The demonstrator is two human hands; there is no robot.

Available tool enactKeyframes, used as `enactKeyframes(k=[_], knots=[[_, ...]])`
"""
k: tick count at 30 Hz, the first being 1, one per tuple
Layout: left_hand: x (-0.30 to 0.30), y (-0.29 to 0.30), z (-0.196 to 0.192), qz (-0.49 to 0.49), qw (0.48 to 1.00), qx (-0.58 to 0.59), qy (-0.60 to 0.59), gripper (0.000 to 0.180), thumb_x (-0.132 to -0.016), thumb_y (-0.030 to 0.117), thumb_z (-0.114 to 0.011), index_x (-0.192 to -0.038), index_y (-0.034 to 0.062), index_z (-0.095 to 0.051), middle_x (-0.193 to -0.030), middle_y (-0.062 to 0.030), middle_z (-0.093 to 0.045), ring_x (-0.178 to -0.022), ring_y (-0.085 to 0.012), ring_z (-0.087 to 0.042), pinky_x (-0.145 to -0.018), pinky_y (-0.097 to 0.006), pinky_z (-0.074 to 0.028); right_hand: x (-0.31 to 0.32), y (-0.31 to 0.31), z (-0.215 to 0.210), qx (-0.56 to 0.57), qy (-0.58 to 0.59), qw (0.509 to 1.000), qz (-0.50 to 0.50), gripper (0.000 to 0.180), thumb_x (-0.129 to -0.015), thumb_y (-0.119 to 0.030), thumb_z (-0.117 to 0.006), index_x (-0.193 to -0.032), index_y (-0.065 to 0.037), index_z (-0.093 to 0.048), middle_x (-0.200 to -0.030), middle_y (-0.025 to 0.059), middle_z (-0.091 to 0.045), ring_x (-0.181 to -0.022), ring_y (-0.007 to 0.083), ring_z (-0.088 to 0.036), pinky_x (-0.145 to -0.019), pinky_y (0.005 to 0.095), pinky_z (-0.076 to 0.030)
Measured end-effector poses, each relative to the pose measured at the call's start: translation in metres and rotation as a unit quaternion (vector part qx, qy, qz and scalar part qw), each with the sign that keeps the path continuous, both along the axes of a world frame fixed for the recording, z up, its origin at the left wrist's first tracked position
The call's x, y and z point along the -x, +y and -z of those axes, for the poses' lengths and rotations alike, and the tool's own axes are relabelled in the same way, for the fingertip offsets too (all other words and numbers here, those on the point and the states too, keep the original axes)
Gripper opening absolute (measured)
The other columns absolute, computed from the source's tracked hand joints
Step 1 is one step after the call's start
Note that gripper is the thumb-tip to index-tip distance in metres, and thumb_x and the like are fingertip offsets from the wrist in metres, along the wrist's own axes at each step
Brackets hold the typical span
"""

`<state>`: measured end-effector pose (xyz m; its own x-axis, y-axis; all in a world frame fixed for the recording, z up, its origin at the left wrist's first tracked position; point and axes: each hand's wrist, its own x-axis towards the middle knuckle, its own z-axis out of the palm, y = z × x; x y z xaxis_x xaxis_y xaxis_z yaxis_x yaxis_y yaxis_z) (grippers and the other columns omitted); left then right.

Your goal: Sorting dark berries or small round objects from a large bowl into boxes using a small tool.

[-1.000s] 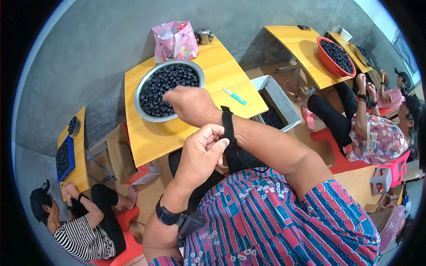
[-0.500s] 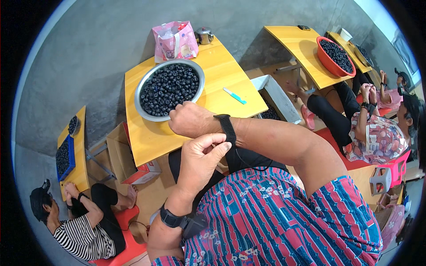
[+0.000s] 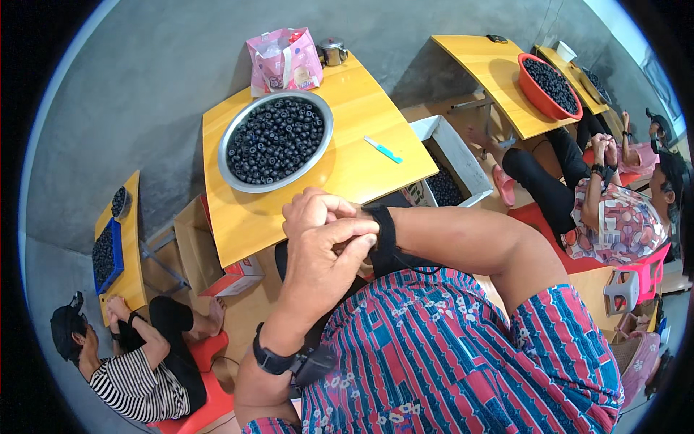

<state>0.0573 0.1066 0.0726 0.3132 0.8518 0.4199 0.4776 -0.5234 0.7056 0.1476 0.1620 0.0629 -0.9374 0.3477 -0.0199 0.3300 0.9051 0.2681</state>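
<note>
My left hand [image 3: 318, 264] lies over my right hand [image 3: 312, 211], its fingers [image 3: 354, 233] curled together at the black wrist strap [image 3: 383, 230]. Whether they pinch it, I cannot tell. The steel bowl [image 3: 230, 134] of dark berries [image 3: 275, 141] stands full on the yellow worktop [image 3: 361, 170], untouched.

A black wrist strap [image 3: 383, 235] wraps the right wrist, the left hand [image 3: 325, 260] fingering it.
</note>
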Motion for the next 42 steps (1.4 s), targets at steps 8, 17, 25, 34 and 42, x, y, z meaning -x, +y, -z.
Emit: enactKeyframes(k=[8, 17, 25, 34, 42], knots=[[0.052, 0.020, -0.036, 0.134, 0.955, 0.254, -0.071, 0.023, -0.082, 0.003, -0.058, -0.103, 0.0009, -0.069, -0.095, -0.0070, -0.063, -0.086, -0.0140, -0.059, -0.078, -0.027, -0.047, -0.003, -0.053, -0.020, 0.276, 0.244, 0.898, -0.242, 0.008, -0.064, -0.007, -0.065, -0.067, -0.002, -0.069, -0.068, 0.0160, -0.065, -0.063, 0.0303, -0.066, -0.055, 0.0406, -0.052], [-0.005, 0.000, -0.011, 0.309, 0.735, 0.528, -0.294, 0.043, -0.093, 0.031, -0.062, -0.118, -0.0035, -0.057, -0.113, -0.0074, -0.060, -0.103, -0.0112, -0.056, -0.090, -0.027, -0.045, -0.004, -0.067, -0.018, 0.583, 0.163, 0.760, -0.237, 0.016, -0.074, -0.015, -0.068, -0.061, -0.007, -0.067, -0.061, 0.0099, -0.063, -0.056, 0.0204, -0.061, -0.052, 0.0323, -0.046], [0.001, 0.008, 0.006, 0.360, 0.711, 0.493, -0.350, 0.046, -0.089, 0.035, -0.066, -0.114, -0.0032, -0.057, -0.110, -0.0083, -0.061, -0.104, -0.0117, -0.057, -0.090, -0.027, -0.045, -0.007, -0.059, -0.061, 0.518, 0.218, 0.770, -0.303, 0.019, -0.074, -0.022, -0.069, -0.071, -0.003, -0.068, -0.069, 0.0146, -0.064, -0.069, 0.0286, -0.063, -0.061, 0.0404, -0.049], [0.003, 0.003, 0.002, 0.341, 0.669, 0.564, -0.344, 0.054, -0.079, 0.043, -0.077, -0.104, -0.0004, -0.057, -0.101, -0.0046, -0.058, -0.094, -0.0095, -0.055, -0.083, -0.025, -0.044, 0.006, -0.074, -0.074, 0.472, 0.304, 0.745, -0.360, 0.024, -0.075, -0.024, -0.067, -0.075, 0.000, -0.067, -0.071, 0.0166, -0.063, -0.075, 0.0340, -0.064, -0.066, 0.0449, -0.049], [0.008, 0.015, 0.015, 0.441, 0.701, 0.464, -0.314, 0.043, -0.077, 0.033, -0.080, -0.097, 0.0018, -0.059, -0.095, -0.0019, -0.055, -0.086, -0.0084, -0.052, -0.077, -0.022, -0.042, 0.010, -0.092, -0.057, 0.515, 0.362, 0.703, -0.332, 0.019, -0.082, -0.012, -0.058, -0.066, -0.002, -0.055, -0.064, 0.0129, -0.057, -0.062, 0.0324, -0.057, -0.055, 0.0351, -0.045]])
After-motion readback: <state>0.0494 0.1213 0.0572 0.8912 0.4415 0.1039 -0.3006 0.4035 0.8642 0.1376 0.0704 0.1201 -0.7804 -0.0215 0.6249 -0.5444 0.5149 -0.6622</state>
